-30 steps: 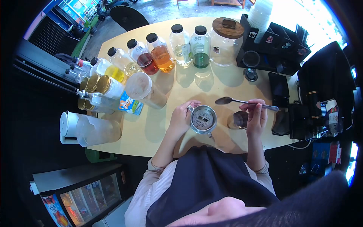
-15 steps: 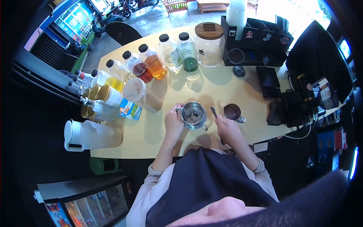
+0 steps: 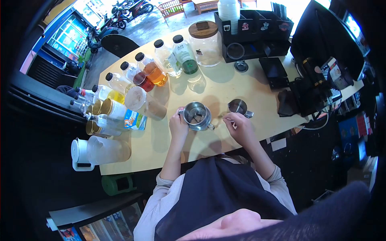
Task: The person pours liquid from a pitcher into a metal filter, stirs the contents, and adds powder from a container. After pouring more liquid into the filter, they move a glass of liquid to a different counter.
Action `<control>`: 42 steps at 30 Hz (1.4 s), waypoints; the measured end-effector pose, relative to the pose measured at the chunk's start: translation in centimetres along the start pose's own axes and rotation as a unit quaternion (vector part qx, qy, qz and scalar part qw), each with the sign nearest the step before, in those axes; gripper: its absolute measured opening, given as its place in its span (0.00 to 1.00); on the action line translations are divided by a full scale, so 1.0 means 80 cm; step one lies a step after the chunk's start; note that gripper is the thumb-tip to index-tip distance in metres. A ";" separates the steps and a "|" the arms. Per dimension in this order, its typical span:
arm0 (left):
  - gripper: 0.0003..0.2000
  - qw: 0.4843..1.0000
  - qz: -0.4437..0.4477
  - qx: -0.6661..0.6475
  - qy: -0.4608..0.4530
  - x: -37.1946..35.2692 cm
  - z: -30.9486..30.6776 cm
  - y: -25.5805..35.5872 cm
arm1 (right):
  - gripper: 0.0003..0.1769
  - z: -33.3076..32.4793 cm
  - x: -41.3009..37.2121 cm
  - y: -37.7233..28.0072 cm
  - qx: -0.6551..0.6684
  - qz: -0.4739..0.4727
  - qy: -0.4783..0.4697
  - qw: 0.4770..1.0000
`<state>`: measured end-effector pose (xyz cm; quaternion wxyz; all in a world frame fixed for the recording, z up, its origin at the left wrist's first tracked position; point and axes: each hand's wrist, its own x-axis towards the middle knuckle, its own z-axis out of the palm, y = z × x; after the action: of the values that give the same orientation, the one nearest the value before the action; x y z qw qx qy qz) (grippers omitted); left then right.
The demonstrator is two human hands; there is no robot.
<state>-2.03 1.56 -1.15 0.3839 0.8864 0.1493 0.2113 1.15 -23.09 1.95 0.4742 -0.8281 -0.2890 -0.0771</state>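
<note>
My left hand (image 3: 179, 125) is closed around the handle of a metal cup (image 3: 196, 114), which has dark specks and a dark piece at its bottom. It sits on or in a clear vessel with its own handle at the lower right. My right hand (image 3: 239, 127) hovers to the right of it, thumb and fingers pinched together; anything between them is too small or blurred to make out. Just beyond the right hand stands a smaller metal cup (image 3: 237, 106) with a thin bright streak inside and its handle to the right.
Bottles of coloured liquid (image 3: 154, 73) and a wooden-lidded jar (image 3: 206, 50) line the table's far side. A tall tub (image 3: 146, 105), a blue carton (image 3: 135, 120) and white pitchers (image 3: 105, 150) stand left. A black organizer (image 3: 253, 38), a dark flat device (image 3: 274, 73) and a monitor (image 3: 321, 44) are right.
The dark-handled tool in my right hand no longer shows; that hand's fingers are now pinched near the smaller cup. My left hand keeps its hold. The whole view has shifted slightly.
</note>
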 end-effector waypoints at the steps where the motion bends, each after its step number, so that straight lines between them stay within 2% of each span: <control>1: 0.21 0.999 0.017 -0.044 -0.005 0.002 0.001 -0.003 | 0.04 -0.003 -0.002 -0.004 0.020 0.001 0.005 1.000; 3: 0.22 0.995 0.035 -0.088 -0.015 0.005 -0.001 -0.005 | 0.06 0.007 -0.014 0.005 0.030 0.014 -0.009 0.999; 6: 0.23 0.988 0.006 -0.144 -0.062 0.010 -0.004 -0.002 | 0.13 0.045 -0.041 0.040 0.035 -0.029 0.040 0.998; 10: 0.22 0.978 0.040 -0.189 -0.084 0.020 0.002 -0.019 | 0.14 0.076 -0.063 0.072 -0.008 -0.064 0.043 0.997; 12: 0.22 0.974 0.058 -0.198 -0.095 0.022 -0.001 -0.017 | 0.18 0.082 -0.067 0.077 -0.138 -0.069 0.021 0.988; 13: 0.22 0.974 0.051 -0.192 -0.111 0.023 -0.005 -0.012 | 0.18 0.085 -0.068 0.078 -0.139 -0.064 0.025 0.988; 15: 0.22 0.972 0.045 -0.187 -0.131 0.027 -0.009 -0.011 | 0.21 0.090 -0.068 0.080 -0.245 -0.090 -0.029 0.965; 19: 0.24 0.971 0.061 -0.179 -0.145 0.032 -0.003 -0.025 | 0.21 0.097 -0.070 0.079 -0.285 -0.086 -0.036 0.954; 21: 0.24 0.970 0.070 -0.189 -0.136 0.031 -0.001 -0.028 | 0.23 0.096 -0.072 0.074 -0.262 -0.071 -0.024 0.962; 22: 0.23 0.970 0.044 -0.191 -0.144 0.030 -0.001 -0.030 | 0.23 0.092 -0.075 0.072 -0.262 -0.069 -0.024 0.962; 24: 0.23 0.969 0.018 -0.194 -0.152 0.027 -0.003 -0.026 | 0.26 0.078 -0.082 0.066 -0.186 -0.094 0.058 0.976; 25: 0.22 0.969 0.009 -0.199 -0.144 0.024 -0.004 -0.020 | 0.26 0.072 -0.082 0.064 -0.186 -0.094 0.058 0.976; 27: 0.21 0.970 -0.001 -0.203 -0.136 0.019 -0.002 -0.019 | 0.30 0.063 -0.084 0.062 -0.218 -0.011 0.311 0.925; 28: 0.20 0.967 -0.013 -0.224 -0.119 0.017 0.003 -0.025 | 0.30 0.058 -0.080 0.068 -0.218 -0.010 0.310 0.925; 30: 0.19 0.964 -0.024 -0.245 -0.104 0.012 0.010 -0.027 | 0.30 0.041 -0.066 0.088 -0.155 0.076 0.344 0.923; 31: 0.19 0.967 -0.024 -0.242 -0.071 0.009 0.014 -0.025 | 0.30 0.036 -0.067 0.097 -0.155 0.076 0.344 0.923; 32: 0.19 0.970 -0.025 -0.240 -0.038 0.006 0.016 -0.024 | 0.25 0.034 -0.068 0.107 -0.047 0.177 0.294 0.938; 33: 0.19 0.970 -0.025 -0.240 -0.036 0.003 0.016 -0.023 | 0.21 0.034 -0.068 0.118 0.061 0.273 0.236 0.931; 34: 0.19 0.970 -0.044 -0.236 -0.034 -0.001 0.015 -0.022 | 0.21 0.035 -0.066 0.133 0.062 0.272 0.234 0.931; 36: 0.19 0.970 -0.066 -0.232 -0.030 -0.006 0.017 -0.017 | 0.15 0.035 -0.057 0.144 0.284 0.231 0.190 0.911; 37: 0.19 0.969 -0.056 -0.240 -0.011 -0.008 0.019 -0.013 | 0.15 0.031 -0.055 0.139 0.284 0.230 0.188 0.912; 39: 0.19 0.967 -0.046 -0.249 0.012 -0.009 0.019 -0.010 | 0.15 0.022 -0.048 0.124 0.266 0.290 0.172 0.903; 42: 0.18 0.965 -0.057 -0.255 -0.008 -0.008 0.017 -0.003 | 0.16 0.027 -0.039 0.121 0.300 0.259 0.205 0.895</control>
<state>-1.97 0.58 -2.30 0.6094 0.7512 0.1376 0.2132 3.64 -26.26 -7.60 0.7520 -0.6578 0.0297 -0.0292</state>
